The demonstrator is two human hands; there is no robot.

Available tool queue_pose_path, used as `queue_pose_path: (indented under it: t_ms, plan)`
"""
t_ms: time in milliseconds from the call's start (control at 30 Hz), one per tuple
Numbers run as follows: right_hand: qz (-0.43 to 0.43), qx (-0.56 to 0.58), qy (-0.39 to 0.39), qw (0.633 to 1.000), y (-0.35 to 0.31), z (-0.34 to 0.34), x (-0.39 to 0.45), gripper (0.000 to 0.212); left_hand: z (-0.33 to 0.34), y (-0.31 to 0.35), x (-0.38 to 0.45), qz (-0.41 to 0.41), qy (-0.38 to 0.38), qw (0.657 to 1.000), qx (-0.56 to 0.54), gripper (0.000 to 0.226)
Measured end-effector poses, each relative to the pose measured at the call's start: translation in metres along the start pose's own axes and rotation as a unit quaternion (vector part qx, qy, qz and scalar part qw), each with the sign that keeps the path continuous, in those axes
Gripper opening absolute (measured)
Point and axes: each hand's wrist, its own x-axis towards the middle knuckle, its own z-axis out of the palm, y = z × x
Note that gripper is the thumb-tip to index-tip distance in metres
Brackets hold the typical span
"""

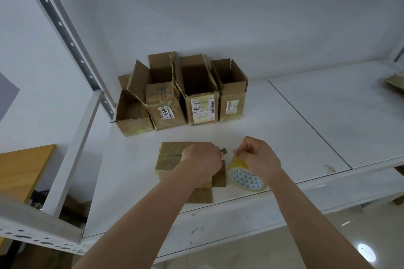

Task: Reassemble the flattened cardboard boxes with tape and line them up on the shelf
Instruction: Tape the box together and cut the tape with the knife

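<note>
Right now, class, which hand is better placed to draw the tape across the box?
The right hand: it already pinches the loose end above the tape roll. The left hand holds a small dark tool over the cardboard box.

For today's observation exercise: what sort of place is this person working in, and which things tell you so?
Probably a storeroom or packing area: white metal shelving with a slotted upright, a row of opened cardboard boxes bearing shipping labels, and a roll of packing tape.

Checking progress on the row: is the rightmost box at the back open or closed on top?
Open. The rightmost box stands upright with its top flaps up, and its dark inside shows; nothing is visible in it.
</note>
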Motion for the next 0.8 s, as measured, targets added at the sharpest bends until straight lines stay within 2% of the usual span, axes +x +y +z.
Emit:
queue_pose_path:
  t_ms: [133, 233, 267, 333, 367, 400, 533, 700, 800]
  plan:
    - [0.033, -0.018, 0.019, 0.999, 0.011, -0.011, -0.002, 0.024, -0.003, -0.008, -0.005, 0.049, 0.019, 0.998, -0.038, 0.040]
    - [0.042, -0.021, 0.020, 0.999, 0.016, -0.013, -0.003, 0.025, 0.005, -0.025, -0.013, 0.063, 0.053, 0.980, -0.180, 0.034]
    - [0.040, -0.027, 0.021, 0.999, 0.015, -0.012, -0.003, 0.025, 0.008, -0.030, -0.016, 0.047, 0.059, 0.961, -0.265, 0.033]
    - [0.036, -0.053, 0.025, 0.998, 0.013, -0.009, -0.005, 0.024, 0.015, -0.033, -0.020, -0.007, 0.080, 0.898, -0.434, 0.030]
    - [0.033, -0.067, 0.028, 0.997, 0.012, -0.007, -0.005, 0.023, 0.018, -0.032, -0.020, -0.038, 0.102, 0.874, -0.474, 0.029]
    - [0.031, -0.077, 0.030, 0.996, 0.011, -0.006, -0.006, 0.023, 0.020, -0.030, -0.019, -0.068, 0.126, 0.870, -0.472, 0.027]
    - [0.022, -0.094, 0.032, 0.995, 0.009, -0.005, -0.006, 0.023, 0.026, -0.010, -0.012, -0.160, 0.207, 0.907, -0.330, 0.030]
    - [0.012, -0.117, 0.037, 0.992, 0.008, -0.002, -0.006, 0.021, 0.027, 0.011, 0.002, -0.210, 0.163, 0.952, -0.152, 0.047]
    - [0.011, -0.128, 0.037, 0.991, 0.007, -0.001, -0.005, 0.022, 0.026, 0.010, 0.009, -0.204, 0.139, 0.962, -0.117, 0.037]
